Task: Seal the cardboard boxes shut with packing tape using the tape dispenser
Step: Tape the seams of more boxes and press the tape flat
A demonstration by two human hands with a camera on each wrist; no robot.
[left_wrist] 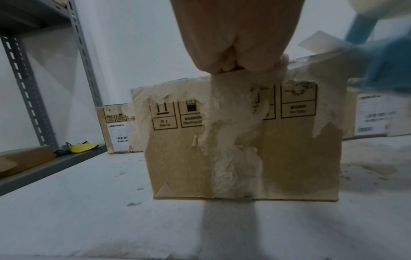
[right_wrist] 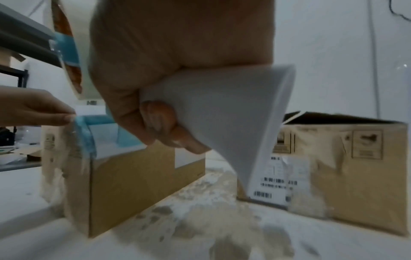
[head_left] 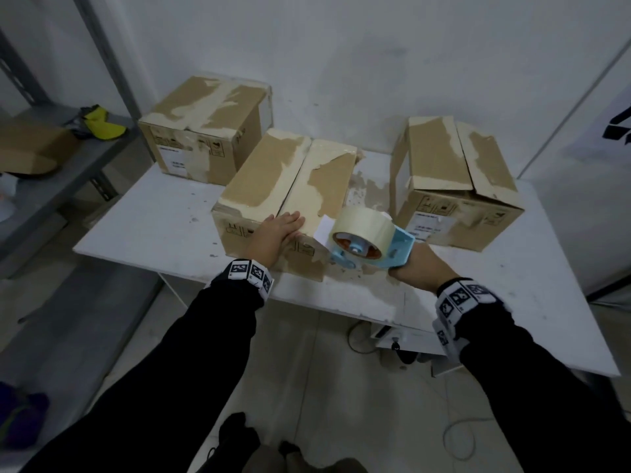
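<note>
In the head view the tape dispenser [head_left: 372, 245] hid the near right corner of the middle box [head_left: 283, 203], and its handle was buried in the right hand [head_left: 418, 268]. The left wrist view blurred the dispenser and cut it off at the right edge. The box label [right_wrist: 274, 183] print was too smeared to read.

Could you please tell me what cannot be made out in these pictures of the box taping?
- Dispenser handle: the right hand wraps it in the head view.
- Tape end and cutter: motion blur smears the tape dispenser in the right wrist view.
- Label print on the right box: too small or blurred in every view.
- Left hand fingertips: in the left wrist view the palm hides them on the middle box.
</note>
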